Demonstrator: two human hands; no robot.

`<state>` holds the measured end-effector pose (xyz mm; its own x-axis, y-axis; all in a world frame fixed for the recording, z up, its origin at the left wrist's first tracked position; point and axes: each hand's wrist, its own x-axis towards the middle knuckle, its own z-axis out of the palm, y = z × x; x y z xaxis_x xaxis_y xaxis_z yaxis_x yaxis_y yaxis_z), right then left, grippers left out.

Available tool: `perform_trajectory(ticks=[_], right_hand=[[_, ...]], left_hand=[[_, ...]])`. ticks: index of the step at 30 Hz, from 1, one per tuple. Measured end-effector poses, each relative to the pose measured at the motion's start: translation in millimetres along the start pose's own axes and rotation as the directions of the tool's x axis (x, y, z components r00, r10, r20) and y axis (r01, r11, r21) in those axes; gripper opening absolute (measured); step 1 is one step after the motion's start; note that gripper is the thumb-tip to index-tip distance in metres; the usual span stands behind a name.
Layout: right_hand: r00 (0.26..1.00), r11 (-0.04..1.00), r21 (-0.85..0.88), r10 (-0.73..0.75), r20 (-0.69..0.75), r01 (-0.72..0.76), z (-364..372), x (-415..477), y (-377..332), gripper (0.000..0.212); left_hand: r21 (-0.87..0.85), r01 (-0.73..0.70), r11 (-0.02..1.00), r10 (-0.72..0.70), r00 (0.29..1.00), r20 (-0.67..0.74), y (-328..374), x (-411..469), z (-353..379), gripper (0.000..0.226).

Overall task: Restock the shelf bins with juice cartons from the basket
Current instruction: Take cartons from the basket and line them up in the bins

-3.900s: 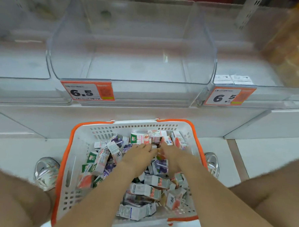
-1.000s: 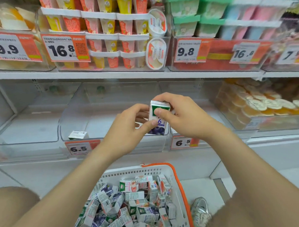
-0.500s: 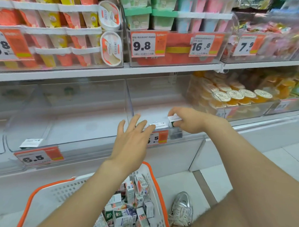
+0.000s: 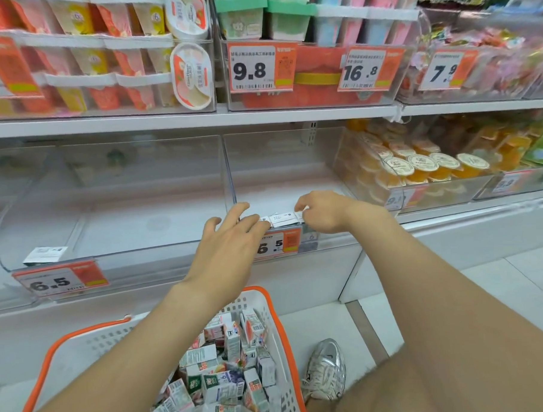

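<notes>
My right hand (image 4: 322, 214) curls over the front lip of the right clear shelf bin (image 4: 281, 174) and grips a small white juice carton (image 4: 299, 215). Most of the carton is hidden by my fingers, and part of it shows dimly through the bin's front wall. My left hand (image 4: 231, 238) hovers with spread fingers just left of it, holding nothing, fingertips at the bin's front rim. The neighbouring left clear bin (image 4: 124, 212) has no cartons in it. Below, the white basket with an orange rim (image 4: 269, 299) holds several mixed juice cartons (image 4: 225, 379).
Orange 6.5 price tags (image 4: 60, 282) hang on both bin fronts. A bin of orange jelly cups (image 4: 418, 168) stands to the right. A stocked shelf (image 4: 198, 118) runs above. My silver shoe (image 4: 325, 368) rests on the floor beside the basket.
A second ago both hands held the carton up in front of the bins. My left hand let go, and my right hand carried the carton down to the right bin's front.
</notes>
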<state>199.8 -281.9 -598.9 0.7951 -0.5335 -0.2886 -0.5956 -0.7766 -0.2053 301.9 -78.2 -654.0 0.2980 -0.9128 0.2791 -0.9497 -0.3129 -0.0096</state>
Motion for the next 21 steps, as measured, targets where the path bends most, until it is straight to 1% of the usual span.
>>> perform_trajectory(ticks=[2,4,5,6,7,8,9,10,11,12,13,15,17,19,21], right_hand=[[0.977,1.000,-0.020,-0.013,-0.211,0.009,-6,-6,-5,0.040],[0.893,0.997,0.000,-0.070,-0.444,0.078,-12,-19,-21,0.030],[0.861,0.990,0.035,-0.102,-0.498,0.138,-11,-29,-34,0.027],[0.858,0.979,0.050,-0.149,-0.492,0.198,-8,-40,-48,0.027],[0.881,0.967,0.036,-0.213,-0.422,0.252,-2,-51,-62,0.027],[0.911,0.955,0.007,-0.280,-0.303,0.297,10,-59,-74,0.028],[0.932,0.945,-0.016,-0.326,-0.159,0.328,23,-65,-84,0.028],[0.937,0.937,-0.031,-0.350,-0.024,0.349,38,-68,-93,0.028],[0.928,0.928,-0.041,-0.366,0.074,0.370,53,-69,-100,0.027],[0.915,0.920,-0.053,-0.378,0.139,0.388,67,-69,-106,0.027],[0.903,0.913,-0.070,-0.384,0.192,0.403,83,-68,-112,0.026],[0.878,0.897,-0.128,-0.371,0.302,0.422,112,-67,-123,0.020],[0.842,0.872,-0.180,-0.355,0.406,0.454,136,-68,-133,0.021],[0.810,0.860,-0.190,-0.340,0.477,0.473,157,-66,-138,0.022],[0.800,0.851,-0.225,-0.311,0.512,0.475,177,-61,-138,0.025]], left_hand=[[-0.075,-0.025,0.997,0.022,0.999,-0.041,-6,-6,-2,0.067],[-0.142,-0.039,0.989,0.017,0.989,-0.150,-12,-17,-6,0.053],[-0.170,-0.042,0.985,0.004,0.975,-0.221,-15,-24,-7,0.045],[-0.188,-0.044,0.981,-0.012,0.958,-0.287,-19,-32,-7,0.038],[-0.203,-0.040,0.978,-0.029,0.944,-0.328,-24,-42,-5,0.031],[-0.221,-0.025,0.975,-0.052,0.942,-0.332,-30,-53,-3,0.025],[-0.247,0.005,0.969,-0.080,0.952,-0.295,-37,-65,2,0.021],[-0.278,0.051,0.959,-0.114,0.970,-0.215,-44,-76,8,0.020],[-0.308,0.110,0.945,-0.146,0.985,-0.095,-50,-88,15,0.020],[-0.321,0.174,0.931,-0.168,0.985,0.048,-56,-100,24,0.019],[-0.310,0.232,0.922,-0.177,0.965,0.195,-61,-112,33,0.018],[-0.266,0.310,0.913,-0.165,0.876,0.454,-70,-136,53,0.017],[-0.232,0.358,0.904,-0.142,0.766,0.627,-76,-157,74,0.017],[-0.217,0.396,0.892,-0.132,0.687,0.714,-81,-176,94,0.024],[-0.214,0.429,0.878,-0.119,0.627,0.770,-83,-193,112,0.029]])
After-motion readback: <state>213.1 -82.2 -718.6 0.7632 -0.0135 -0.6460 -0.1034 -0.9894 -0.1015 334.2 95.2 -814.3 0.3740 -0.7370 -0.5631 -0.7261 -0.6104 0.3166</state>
